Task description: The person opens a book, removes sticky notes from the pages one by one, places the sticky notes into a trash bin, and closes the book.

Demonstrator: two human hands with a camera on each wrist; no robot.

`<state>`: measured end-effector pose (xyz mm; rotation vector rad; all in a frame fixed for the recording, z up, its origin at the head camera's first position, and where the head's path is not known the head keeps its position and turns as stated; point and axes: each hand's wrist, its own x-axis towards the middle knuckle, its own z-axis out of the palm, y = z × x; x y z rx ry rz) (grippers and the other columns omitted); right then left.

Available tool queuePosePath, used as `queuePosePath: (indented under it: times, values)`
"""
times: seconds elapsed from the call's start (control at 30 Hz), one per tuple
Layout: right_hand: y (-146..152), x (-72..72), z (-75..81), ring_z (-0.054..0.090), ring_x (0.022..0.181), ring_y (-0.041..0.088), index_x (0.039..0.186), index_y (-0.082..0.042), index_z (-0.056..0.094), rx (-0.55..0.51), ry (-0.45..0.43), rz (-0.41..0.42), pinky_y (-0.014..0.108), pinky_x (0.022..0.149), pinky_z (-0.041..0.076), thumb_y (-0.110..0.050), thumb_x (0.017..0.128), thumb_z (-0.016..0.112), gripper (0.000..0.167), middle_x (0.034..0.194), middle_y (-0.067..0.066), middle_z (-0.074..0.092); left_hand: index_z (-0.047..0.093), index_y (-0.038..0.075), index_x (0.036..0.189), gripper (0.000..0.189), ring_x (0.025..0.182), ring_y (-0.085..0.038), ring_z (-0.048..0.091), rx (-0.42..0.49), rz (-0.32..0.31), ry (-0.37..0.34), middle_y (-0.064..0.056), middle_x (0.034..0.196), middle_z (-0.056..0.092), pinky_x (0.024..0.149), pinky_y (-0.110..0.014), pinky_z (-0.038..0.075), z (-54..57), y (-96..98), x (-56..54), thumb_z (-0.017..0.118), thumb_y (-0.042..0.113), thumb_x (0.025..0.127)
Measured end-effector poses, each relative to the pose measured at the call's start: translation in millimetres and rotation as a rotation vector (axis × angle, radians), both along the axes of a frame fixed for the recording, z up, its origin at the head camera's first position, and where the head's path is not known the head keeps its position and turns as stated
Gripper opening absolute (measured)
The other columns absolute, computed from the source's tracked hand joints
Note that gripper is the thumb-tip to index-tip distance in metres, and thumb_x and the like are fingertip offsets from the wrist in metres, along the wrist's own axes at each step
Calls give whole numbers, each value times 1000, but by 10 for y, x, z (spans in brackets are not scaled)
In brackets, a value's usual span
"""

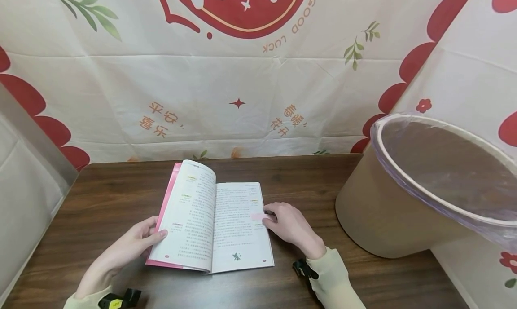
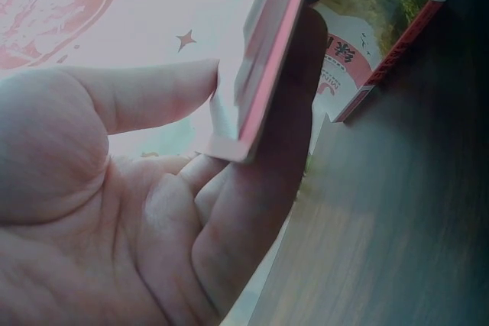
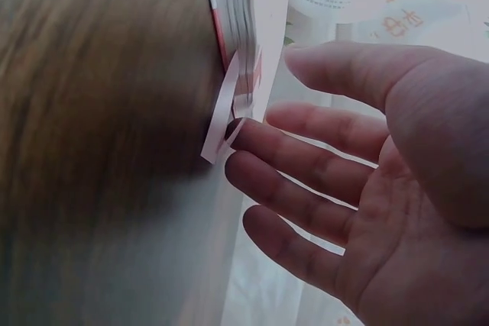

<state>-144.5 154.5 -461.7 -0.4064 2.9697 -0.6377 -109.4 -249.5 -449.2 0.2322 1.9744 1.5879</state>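
Observation:
An open book [image 1: 238, 228] with printed pages and a pink cover lies on the wooden table, its left part raised. My left hand [image 1: 139, 237] grips the left edge, thumb on the page and fingers behind the cover [image 2: 279, 51]. At the right edge is my right hand [image 1: 288, 223], its thumb apart from the other fingers in the right wrist view. A pale pink paper strip [image 1: 257, 216] lies across the right page's edge. In the right wrist view the strip [image 3: 220, 116] sticks out of the book beside the fingertips [image 3: 243, 131]; whether they touch it is hard to tell.
A large beige bin [image 1: 375, 210] with a plastic liner stands at the right of the table [image 1: 97, 201]. Behind hangs a white printed cloth [image 1: 238, 80] with red patterns. A pale padded panel [image 1: 24, 183] borders the left side.

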Motion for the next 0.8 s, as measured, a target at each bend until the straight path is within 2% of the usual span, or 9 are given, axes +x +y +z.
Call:
queuePosePath:
  times: [0.13, 0.23, 0.5, 0.8]
  values:
    - [4, -12, -16, 51, 78, 12, 119, -9, 78, 2, 12, 1, 28, 71, 42, -20, 96, 75, 26, 88, -2, 69, 24, -14, 155, 66, 96, -14, 78, -21, 2, 2, -19, 122, 76, 82, -32, 64, 8, -2, -16, 55, 22, 110]
    - [1, -16, -29, 48, 77, 13, 119, -8, 78, 10, 20, 3, 26, 69, 39, -21, 95, 76, 27, 82, -4, 63, 24, -13, 156, 66, 97, -14, 78, -40, 5, 2, -20, 123, 75, 82, -31, 64, 13, -11, -17, 55, 22, 110]
    - [-31, -15, -10, 49, 80, 15, 117, -8, 78, 14, 8, -46, 29, 71, 41, -30, 96, 76, 31, 87, 0, 65, 24, -14, 155, 65, 95, -14, 78, -27, 9, -1, -19, 121, 76, 81, -32, 64, 7, -15, -1, 54, 22, 110]
    - [-31, -17, -3, 48, 78, 14, 101, -11, 80, 23, 36, -70, 27, 69, 40, -25, 94, 78, 17, 86, -1, 65, 24, -14, 154, 65, 96, -14, 78, -35, 12, 1, -19, 121, 76, 81, -31, 64, 4, -16, 2, 55, 22, 110]
